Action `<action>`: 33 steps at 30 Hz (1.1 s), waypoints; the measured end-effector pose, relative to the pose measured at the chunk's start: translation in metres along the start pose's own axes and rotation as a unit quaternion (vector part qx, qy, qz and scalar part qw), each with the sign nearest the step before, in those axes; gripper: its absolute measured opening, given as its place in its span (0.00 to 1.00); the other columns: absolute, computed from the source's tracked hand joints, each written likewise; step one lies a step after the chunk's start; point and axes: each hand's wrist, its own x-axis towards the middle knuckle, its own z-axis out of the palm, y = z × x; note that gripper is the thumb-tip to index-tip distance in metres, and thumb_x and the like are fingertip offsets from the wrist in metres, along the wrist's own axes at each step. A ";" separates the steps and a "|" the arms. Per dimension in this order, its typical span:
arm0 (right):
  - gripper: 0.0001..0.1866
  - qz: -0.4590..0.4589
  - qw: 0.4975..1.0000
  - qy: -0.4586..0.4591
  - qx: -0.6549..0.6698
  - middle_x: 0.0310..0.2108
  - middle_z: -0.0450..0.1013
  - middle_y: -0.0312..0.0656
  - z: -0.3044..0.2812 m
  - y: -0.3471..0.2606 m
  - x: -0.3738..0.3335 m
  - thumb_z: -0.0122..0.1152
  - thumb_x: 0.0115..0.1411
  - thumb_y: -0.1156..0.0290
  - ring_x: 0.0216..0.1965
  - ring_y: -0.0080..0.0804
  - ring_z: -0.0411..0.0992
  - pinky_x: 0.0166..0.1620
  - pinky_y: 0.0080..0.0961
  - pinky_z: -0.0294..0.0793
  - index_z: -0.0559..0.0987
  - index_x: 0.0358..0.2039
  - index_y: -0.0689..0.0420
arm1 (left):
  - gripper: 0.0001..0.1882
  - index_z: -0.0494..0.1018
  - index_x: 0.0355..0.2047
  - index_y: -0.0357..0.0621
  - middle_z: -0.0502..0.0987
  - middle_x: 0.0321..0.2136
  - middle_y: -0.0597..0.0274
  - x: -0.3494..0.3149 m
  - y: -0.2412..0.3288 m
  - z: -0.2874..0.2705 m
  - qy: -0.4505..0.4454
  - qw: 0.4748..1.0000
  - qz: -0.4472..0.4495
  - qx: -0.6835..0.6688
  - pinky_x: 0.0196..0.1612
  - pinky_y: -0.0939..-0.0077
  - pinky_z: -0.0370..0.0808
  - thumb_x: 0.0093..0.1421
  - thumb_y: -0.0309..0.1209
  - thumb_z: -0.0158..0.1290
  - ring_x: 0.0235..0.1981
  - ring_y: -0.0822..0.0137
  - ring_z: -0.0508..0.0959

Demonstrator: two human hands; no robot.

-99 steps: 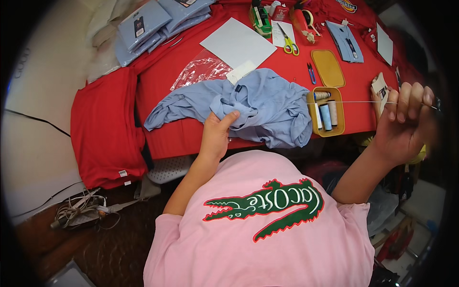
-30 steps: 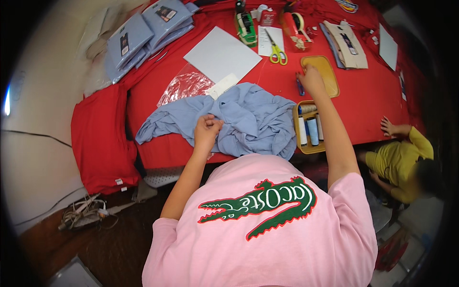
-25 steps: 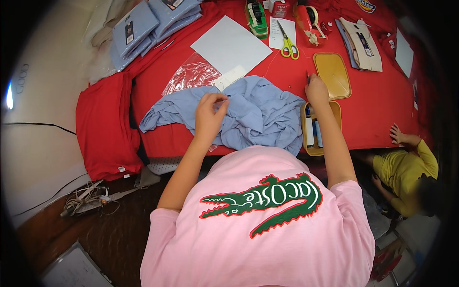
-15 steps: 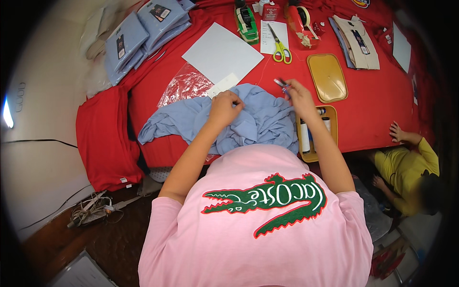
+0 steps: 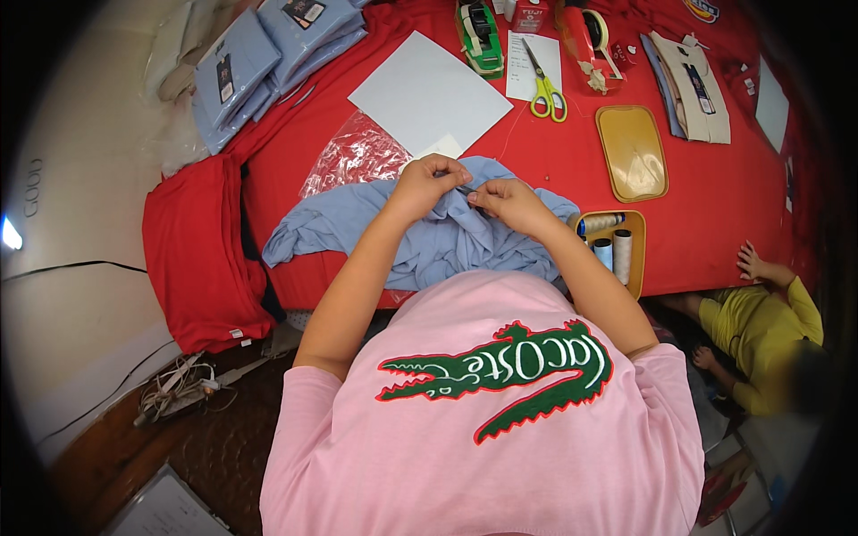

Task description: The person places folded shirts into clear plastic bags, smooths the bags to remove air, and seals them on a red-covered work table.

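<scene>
A crumpled light-blue garment (image 5: 429, 246) lies at the near edge of the red-covered table (image 5: 715, 214). My left hand (image 5: 427, 183) pinches a raised fold of it at its far side. My right hand (image 5: 508, 202) is just to the right, fingertips closed on the same fold and almost touching the left fingers. Whether the right fingers also hold something small is too fine to tell. To the right of my right forearm is a yellow tray (image 5: 636, 259) with thread spools (image 5: 612, 243).
On the table are a yellow lid (image 5: 631, 152), yellow-handled scissors (image 5: 542, 85), a white sheet (image 5: 429, 94), a clear plastic bag (image 5: 353, 156), a green tape dispenser (image 5: 478, 31) and folded blue shirts (image 5: 259, 54). Red cloth (image 5: 192, 259) hangs at the left. Another person in yellow (image 5: 760, 330) sits low right.
My right hand came in from the far right, passed over the yellow tray and joined my left hand on the blue garment. My left hand stayed on the cloth.
</scene>
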 end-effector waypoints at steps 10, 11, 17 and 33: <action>0.17 0.004 0.998 0.004 -0.055 0.28 0.83 0.37 -0.024 -0.017 0.014 0.74 0.65 0.60 0.30 0.24 0.75 0.37 0.26 0.74 0.89 0.32 0.64 | 0.08 0.84 0.43 0.35 0.87 0.43 0.60 0.007 0.010 -0.005 0.007 0.999 0.013 -0.032 0.55 0.76 0.78 0.69 0.27 0.65 0.47 0.71 0.83; 0.17 -0.001 0.999 -0.012 -0.035 0.28 0.82 0.37 -0.022 -0.016 0.015 0.75 0.65 0.59 0.30 0.23 0.74 0.37 0.26 0.74 0.89 0.33 0.64 | 0.08 0.84 0.43 0.35 0.86 0.42 0.61 0.007 0.009 -0.004 0.003 0.999 0.021 -0.032 0.55 0.76 0.78 0.69 0.27 0.65 0.47 0.71 0.83; 0.16 0.052 0.998 -0.042 -0.016 0.29 0.82 0.36 -0.012 -0.027 0.015 0.75 0.66 0.58 0.30 0.18 0.72 0.37 0.20 0.73 0.90 0.34 0.61 | 0.06 0.87 0.39 0.36 0.86 0.41 0.60 0.005 0.008 0.000 0.022 0.998 0.028 -0.058 0.52 0.75 0.78 0.66 0.27 0.67 0.45 0.72 0.83; 0.17 0.033 0.982 0.116 0.145 0.24 0.71 0.29 -0.051 0.004 -0.082 0.69 0.70 0.55 0.23 0.17 0.64 0.26 0.20 0.61 0.84 0.43 0.58 | 0.06 0.82 0.41 0.36 0.85 0.50 0.51 -0.063 0.125 0.065 -0.044 0.949 0.308 0.048 0.64 0.59 0.76 0.67 0.26 0.65 0.55 0.55 0.83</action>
